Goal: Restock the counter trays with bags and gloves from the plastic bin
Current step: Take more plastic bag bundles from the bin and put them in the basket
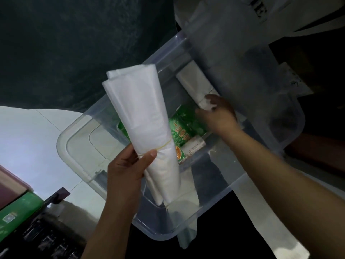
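A clear plastic bin (74,157) lies below me on a pale floor. My left hand (127,171) grips a folded bundle of white plastic bags (141,116) bound by a rubber band, held above the bin. Inside the bin my right hand (216,114) closes on the end of a second white bag roll (194,81) that lies along the bin's far side. A green printed packet (181,131) and a small white roll (194,145) rest on the bin's bottom, below my right hand.
The bin's clear lid (242,58) leans over its far right side. A green and a pink box (16,204) sit at the lower left beside dark crates (43,238). A dark wall (74,43) fills the upper left.
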Tool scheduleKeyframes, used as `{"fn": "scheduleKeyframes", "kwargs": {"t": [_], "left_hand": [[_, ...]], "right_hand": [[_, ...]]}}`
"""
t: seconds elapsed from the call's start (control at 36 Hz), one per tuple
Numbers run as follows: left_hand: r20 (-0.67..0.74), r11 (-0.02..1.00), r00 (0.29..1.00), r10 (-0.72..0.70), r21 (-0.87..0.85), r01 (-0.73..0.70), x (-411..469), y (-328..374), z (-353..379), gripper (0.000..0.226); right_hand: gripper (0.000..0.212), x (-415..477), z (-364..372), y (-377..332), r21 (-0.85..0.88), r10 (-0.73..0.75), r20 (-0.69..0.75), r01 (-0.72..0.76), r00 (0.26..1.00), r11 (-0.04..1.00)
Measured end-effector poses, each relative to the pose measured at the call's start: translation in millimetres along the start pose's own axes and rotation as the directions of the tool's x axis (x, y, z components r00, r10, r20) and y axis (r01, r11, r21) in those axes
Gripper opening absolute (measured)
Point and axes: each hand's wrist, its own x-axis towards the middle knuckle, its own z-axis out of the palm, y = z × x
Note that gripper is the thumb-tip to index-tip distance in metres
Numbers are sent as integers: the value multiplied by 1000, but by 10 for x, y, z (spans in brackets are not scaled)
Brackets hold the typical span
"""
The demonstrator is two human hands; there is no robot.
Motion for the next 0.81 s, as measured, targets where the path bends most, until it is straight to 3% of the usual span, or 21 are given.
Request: {"fn": "scheduleKeyframes", "kwargs": {"t": [0.11, 0.22, 0.36, 0.58, 0.81], "left_hand": [[-20, 997, 999, -41, -61, 40, -41, -72, -9, 44], [-16, 995, 999, -37, -97, 35, -51, -147, -10, 46], [2, 992, 999, -34, -121, 34, -2, -234, -39, 43], [44, 992, 998, -35, -120, 40, 228, -303, -48, 43], [67, 998, 998, 0, -68, 5, 135, -207, -72, 44]], "right_hand": [[69, 460, 228, 156, -422, -50, 33, 60, 998, 905], [75, 660, 543, 185, -641, -51, 7, 43, 999, 766], [63, 859, 734, 164, -619, -50, -147, -52, 988, 784], [54, 1025, 700, 299, -708, -226, -188, 28, 956, 706], [42, 944, 482, 194, -456, -150, -224, 32, 963, 889]]}}
